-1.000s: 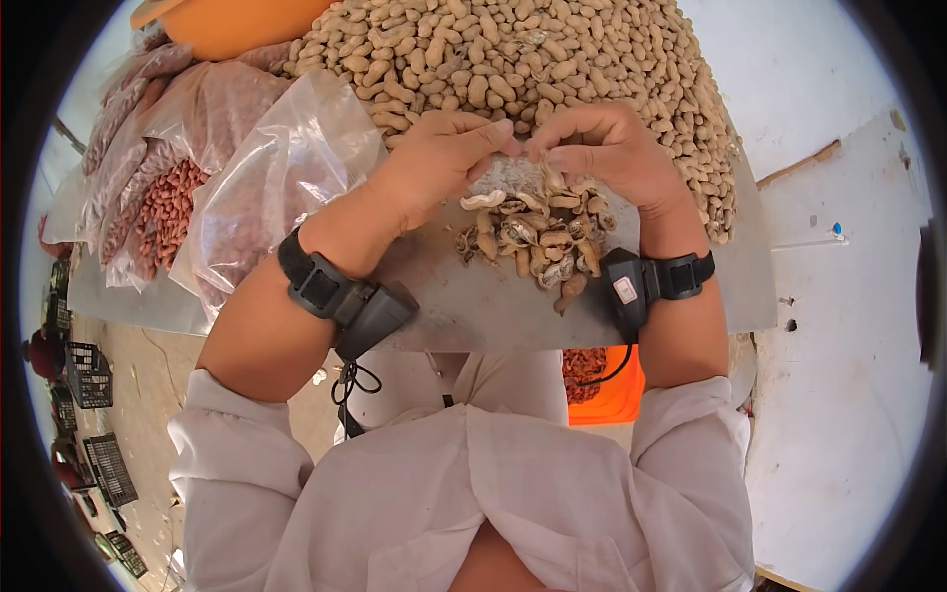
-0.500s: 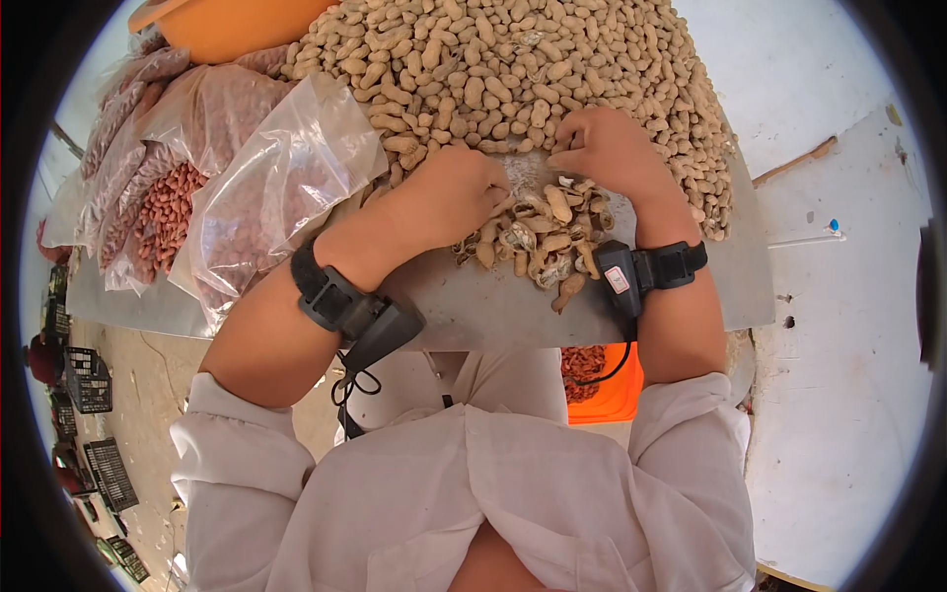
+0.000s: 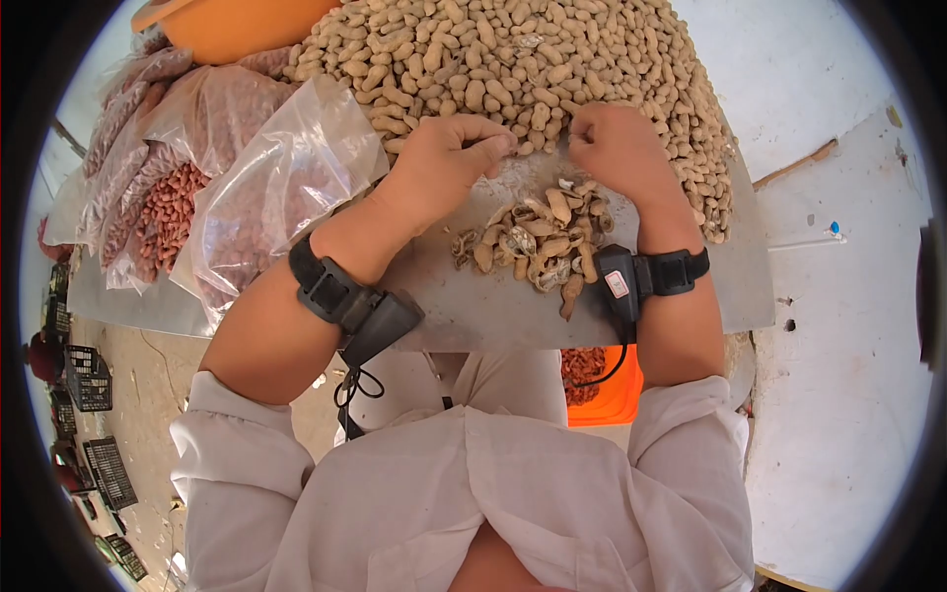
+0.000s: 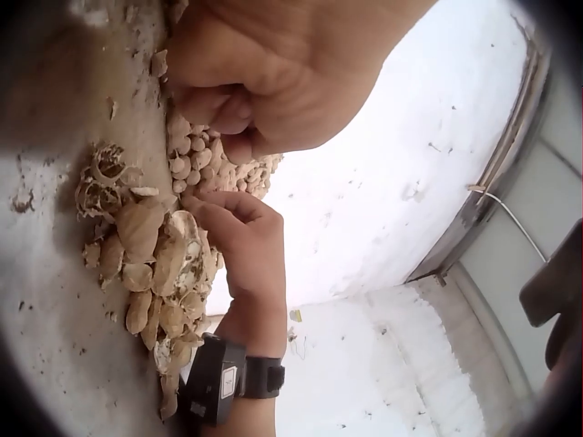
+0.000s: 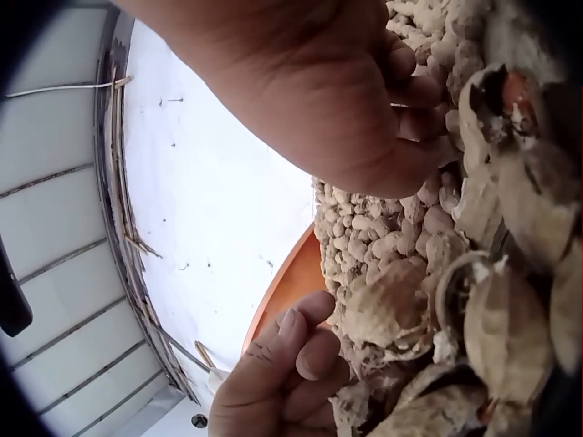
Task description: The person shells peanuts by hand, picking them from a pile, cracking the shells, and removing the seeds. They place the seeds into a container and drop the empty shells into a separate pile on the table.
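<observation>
My left hand (image 3: pixel 441 163) hovers near the front edge of a big heap of unshelled peanuts (image 3: pixel 552 59). Its thumb lies close against the curled fingers, and nothing shows between them in the right wrist view. To its right, my right hand (image 3: pixel 621 148) reaches down at the same edge, fingers bent toward the nuts. Its fingertips sit right at the peanuts in the left wrist view; I cannot tell whether they pinch one. A small pile of cracked peanut shells (image 3: pixel 538 237) lies on the metal tabletop (image 3: pixel 434 286), nearer the body than both hands.
Clear plastic bags (image 3: pixel 286 158) of red peanut kernels (image 3: pixel 168 212) lie on the left of the tabletop. An orange basin (image 3: pixel 232 30) stands behind them. Below the table edge is an orange container (image 3: pixel 621 390) with reddish pieces inside. A white wall (image 3: pixel 838 395) rises at the right.
Both hands were together above the shells, fingertips meeting. They parted; the left dipped over the shell pile, then rose back toward the heap. The right moved slightly right to the heap's edge.
</observation>
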The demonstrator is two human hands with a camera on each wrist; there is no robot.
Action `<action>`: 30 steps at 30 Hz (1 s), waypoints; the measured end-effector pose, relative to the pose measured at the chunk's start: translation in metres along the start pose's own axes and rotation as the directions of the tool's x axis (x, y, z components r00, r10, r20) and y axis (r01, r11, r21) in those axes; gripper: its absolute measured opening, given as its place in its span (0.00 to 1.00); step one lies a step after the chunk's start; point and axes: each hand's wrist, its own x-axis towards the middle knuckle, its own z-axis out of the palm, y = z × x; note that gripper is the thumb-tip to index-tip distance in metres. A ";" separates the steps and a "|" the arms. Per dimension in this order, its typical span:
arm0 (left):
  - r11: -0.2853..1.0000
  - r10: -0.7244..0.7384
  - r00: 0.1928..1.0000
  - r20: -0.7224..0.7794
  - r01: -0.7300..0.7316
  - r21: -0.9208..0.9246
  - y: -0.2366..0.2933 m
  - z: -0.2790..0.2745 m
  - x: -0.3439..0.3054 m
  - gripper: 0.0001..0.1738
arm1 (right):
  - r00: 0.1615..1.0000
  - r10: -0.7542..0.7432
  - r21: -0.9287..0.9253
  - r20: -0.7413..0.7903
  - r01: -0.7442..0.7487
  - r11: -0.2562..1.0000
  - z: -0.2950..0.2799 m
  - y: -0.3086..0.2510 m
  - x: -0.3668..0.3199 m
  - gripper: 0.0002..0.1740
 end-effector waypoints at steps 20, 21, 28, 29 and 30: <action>0.702 0.021 1.000 -0.012 -0.024 -0.712 0.002 0.001 0.003 0.08 | 0.968 -0.177 0.906 -0.179 0.232 0.353 0.005 -0.043 -0.007 0.04; 0.712 0.015 1.000 -0.022 -0.026 -0.701 0.002 0.001 0.003 0.08 | 0.973 -0.165 0.923 -0.160 0.207 0.323 0.009 -0.042 -0.006 0.04; 0.800 0.033 0.998 -0.056 -0.060 -0.597 0.003 0.004 0.002 0.07 | 0.991 -0.026 0.956 -0.132 0.135 0.262 0.007 -0.050 -0.008 0.08; 0.821 0.054 0.997 -0.061 -0.079 -0.565 0.003 0.005 0.002 0.07 | 0.988 -0.030 0.946 -0.150 0.153 0.285 0.007 -0.051 -0.009 0.09; 0.840 0.074 0.995 -0.066 -0.098 -0.533 0.003 0.006 0.002 0.07 | 0.990 -0.044 0.933 -0.132 0.139 0.333 0.006 -0.051 -0.009 0.09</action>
